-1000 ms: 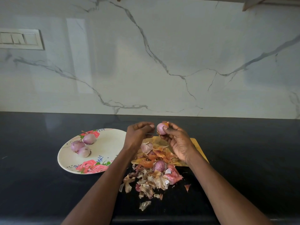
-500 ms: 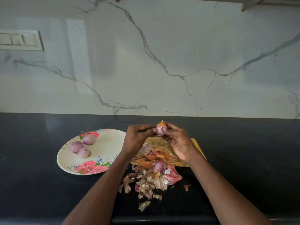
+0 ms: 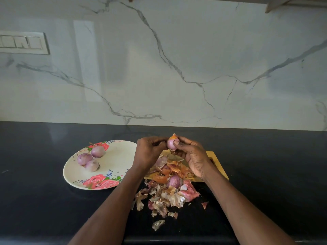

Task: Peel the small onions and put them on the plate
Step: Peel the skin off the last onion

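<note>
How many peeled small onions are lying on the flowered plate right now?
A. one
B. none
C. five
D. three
D: three purple peeled onions lie clustered on the left part of the round cream plate with pink roses, one apiece at the back, middle and front.

No readable text anywhere
</note>
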`<state>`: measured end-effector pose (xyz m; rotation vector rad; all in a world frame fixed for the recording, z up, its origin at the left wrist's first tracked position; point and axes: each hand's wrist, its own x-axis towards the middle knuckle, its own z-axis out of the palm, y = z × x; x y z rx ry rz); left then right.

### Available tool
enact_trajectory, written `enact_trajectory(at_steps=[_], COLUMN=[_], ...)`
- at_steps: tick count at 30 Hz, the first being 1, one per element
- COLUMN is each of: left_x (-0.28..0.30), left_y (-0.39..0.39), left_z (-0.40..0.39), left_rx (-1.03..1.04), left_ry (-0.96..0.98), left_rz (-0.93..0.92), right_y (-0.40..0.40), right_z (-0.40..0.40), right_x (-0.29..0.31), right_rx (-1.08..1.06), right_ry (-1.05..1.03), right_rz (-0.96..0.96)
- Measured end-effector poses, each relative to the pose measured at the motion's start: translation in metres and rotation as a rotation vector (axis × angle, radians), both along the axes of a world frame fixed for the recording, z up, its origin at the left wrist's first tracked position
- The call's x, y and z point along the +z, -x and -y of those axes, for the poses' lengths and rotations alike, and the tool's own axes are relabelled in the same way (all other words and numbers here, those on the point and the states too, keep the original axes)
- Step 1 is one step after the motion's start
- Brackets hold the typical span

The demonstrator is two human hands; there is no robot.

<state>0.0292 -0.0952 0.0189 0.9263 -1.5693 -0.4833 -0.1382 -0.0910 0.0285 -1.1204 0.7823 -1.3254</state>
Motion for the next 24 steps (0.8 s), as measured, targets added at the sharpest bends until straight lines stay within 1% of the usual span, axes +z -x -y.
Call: enact_trajectory(at_steps=[2, 9, 14, 17, 21, 24], left_x=[0.0007, 0.0034, 0.0029, 0.0009, 0.0010, 0.0002], left_y=[0.0008, -0.0015, -0.0003, -0.0008, 0.0003, 0.0024], left_z=[-0.0002, 0.0028, 0.0036, 0.0047, 0.0029, 0.0015], left_rx=[-0.008, -0.172, -0.178, -0.151, -0.101, -0.054], left_ry=[-0.021, -0.163, -0.164, -0.133, -0.102, -0.042], left_rz=[-0.018, -0.150, -0.108, -0.064, -0.053, 0.004], right_y=[-0.0002, 0.0039, 0.0036, 0.0026, 0.0018, 0.0022], right_z=[0.0003, 0.0013, -0.0001, 0.0011, 0.0016, 0.0033], right_x=[-0.0003, 0.0017, 0.0033, 0.0024, 0.0009, -0.0007], right_rx=[0.003, 0.025, 0.043, 0.050, 0.050, 0.022], right_ry=[0.013, 0.009, 0.002, -0.002, -0.007, -0.026], right_rz=[-0.010, 0.042, 0.146, 0.154, 0.154, 0.138])
